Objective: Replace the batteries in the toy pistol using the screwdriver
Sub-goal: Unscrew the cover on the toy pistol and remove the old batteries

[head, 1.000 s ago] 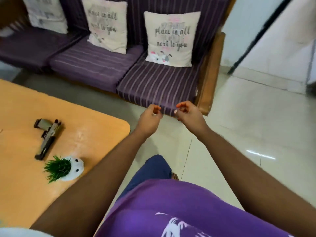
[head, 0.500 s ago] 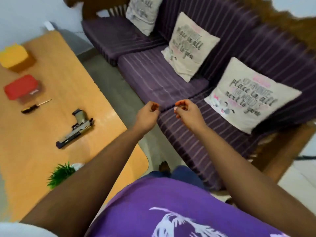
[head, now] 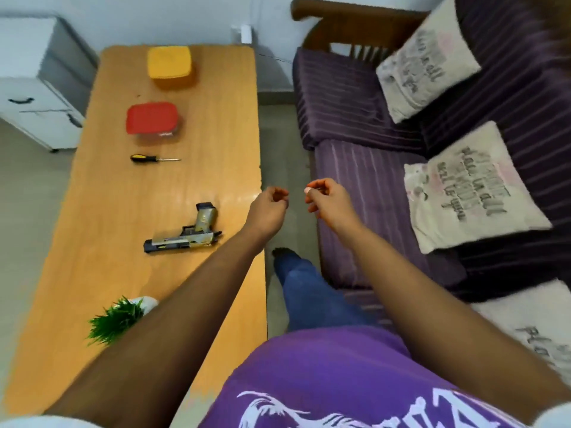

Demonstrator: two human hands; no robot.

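The toy pistol (head: 185, 233), grey and tan, lies flat on the wooden table (head: 102, 230) with its barrel to the left. Farther back lies a screwdriver (head: 153, 158) with a black and yellow handle, tip to the right. My left hand (head: 268, 208) hovers in the air just past the table's right edge, fingers loosely curled with nothing in them. My right hand (head: 324, 200) hovers beside it over the sofa's front, fingers also loosely curled and holding nothing. Both hands are apart from the pistol.
A red-lidded box (head: 152, 118) and a yellow-lidded box (head: 169, 63) stand at the table's far end. A small green plant in a white pot (head: 119, 316) sits near my left forearm. A purple striped sofa (head: 364, 168) with printed cushions runs along the right. White drawers (head: 37, 97) stand at left.
My view has swung left, bringing the whole table, both boxes and the screwdriver into sight. My hands keep the same raised pose, close together.
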